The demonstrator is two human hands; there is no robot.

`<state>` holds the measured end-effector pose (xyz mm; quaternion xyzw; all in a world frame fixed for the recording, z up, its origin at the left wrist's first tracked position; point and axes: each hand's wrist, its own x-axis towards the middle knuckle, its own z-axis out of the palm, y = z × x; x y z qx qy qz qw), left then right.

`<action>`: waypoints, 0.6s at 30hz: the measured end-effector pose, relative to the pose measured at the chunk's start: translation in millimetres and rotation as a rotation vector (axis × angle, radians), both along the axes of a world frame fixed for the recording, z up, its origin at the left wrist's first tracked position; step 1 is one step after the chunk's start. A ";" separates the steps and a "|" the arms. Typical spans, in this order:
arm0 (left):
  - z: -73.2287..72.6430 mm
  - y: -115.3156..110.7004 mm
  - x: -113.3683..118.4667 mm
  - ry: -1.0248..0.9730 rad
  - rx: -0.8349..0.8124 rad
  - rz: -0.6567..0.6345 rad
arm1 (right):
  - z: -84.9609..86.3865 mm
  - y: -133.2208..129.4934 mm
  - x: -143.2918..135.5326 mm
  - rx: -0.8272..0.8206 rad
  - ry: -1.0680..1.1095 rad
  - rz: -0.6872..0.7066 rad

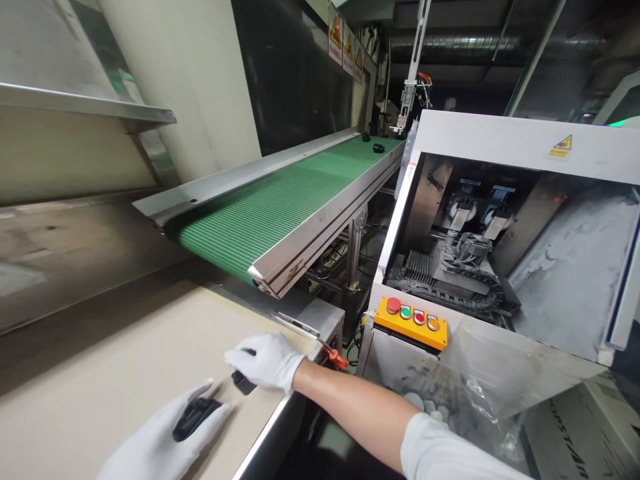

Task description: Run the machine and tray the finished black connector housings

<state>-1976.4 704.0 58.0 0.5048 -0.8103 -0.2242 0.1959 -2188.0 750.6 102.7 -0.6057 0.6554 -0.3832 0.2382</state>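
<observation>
Both hands wear white gloves. My left hand (173, 433), at the lower left over the beige table surface (125, 360), is closed around a black part (196, 418) that lies between thumb and fingers. Further right and a little higher, my right hand (265, 360) has its fingers closed on another black part (243, 382), close to the table surface. The two parts are apart from each other.
A green ribbed conveyor (260, 213) rises away behind the table, with small black parts (379, 148) at its far end. An orange-handled tool (337, 359) sits at the table corner. To the right stands a white machine (500, 147) with a yellow button box (413, 323).
</observation>
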 end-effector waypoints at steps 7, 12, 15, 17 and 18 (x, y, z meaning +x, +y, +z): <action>53.7 23.7 -10.5 0.186 0.149 -0.018 | -2.2 -4.6 -7.5 -0.082 -0.038 0.041; 68.9 38.3 -17.0 0.354 0.146 -0.075 | -1.9 -0.8 -11.6 -0.164 -0.180 0.080; 63.7 31.9 -13.7 0.376 0.122 -0.120 | -3.6 -6.9 -16.9 -0.180 -0.223 0.075; 61.4 28.5 -10.7 0.358 0.100 -0.128 | -4.8 -9.8 -20.3 -0.182 -0.227 0.060; 61.0 27.6 -9.7 0.343 0.097 -0.131 | -5.4 -10.4 -21.9 -0.189 -0.221 0.055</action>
